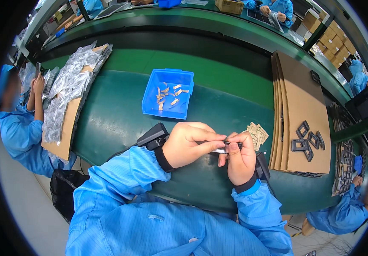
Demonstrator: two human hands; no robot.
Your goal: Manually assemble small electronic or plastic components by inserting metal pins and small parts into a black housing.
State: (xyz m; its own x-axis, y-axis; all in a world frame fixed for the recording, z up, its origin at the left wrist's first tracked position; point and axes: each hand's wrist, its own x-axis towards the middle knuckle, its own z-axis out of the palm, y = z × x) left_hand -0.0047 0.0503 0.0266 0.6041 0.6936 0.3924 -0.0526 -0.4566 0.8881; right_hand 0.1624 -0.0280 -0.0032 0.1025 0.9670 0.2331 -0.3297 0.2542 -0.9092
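Close to my body, above the green table (120, 106), both my hands pinch one small, thin dark piece with a shiny edge (220, 150). My left hand (188, 143) has its fingers and thumb closed on one end. At the other end, my right hand (240, 160) grips with thumb and fingers. Fingers cover most of the piece, so its kind cannot be told. Beyond my hands stands a blue plastic bin (148, 96) with several small tan strips (161, 102) in it. A pile of flat beige slips (257, 135) lies just past my right hand.
At right, stacked cardboard sheets (297, 98) carry several black rectangular frames (300, 145). Clear plastic bags (71, 81) cover a board at left. A black bag (62, 192) hangs by the table's left edge. Co-workers in blue sit left (20, 132), right (341, 213) and across.
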